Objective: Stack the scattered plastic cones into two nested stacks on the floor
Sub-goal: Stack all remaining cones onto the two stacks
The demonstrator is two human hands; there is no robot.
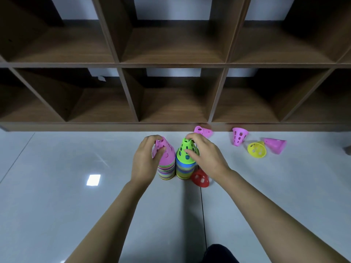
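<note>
Glossy floor [76, 186] — left hand [146, 162] grips pink cone [167, 150], right hand [207, 156] grips green cone [185, 149], apparently seating both on stacks [167, 171]; next, likely red cone [200, 179].

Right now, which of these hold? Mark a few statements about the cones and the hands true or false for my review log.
1. The left hand grips the pink cone topping the left stack. True.
2. The right stack is topped by an orange cone. False: the right hand holds a green cone on top of it.
3. A red cone lies on its side beside the right stack. True.
4. Every cone is already stacked. False: a yellow cone and loose pink cones lie on the floor.
</note>
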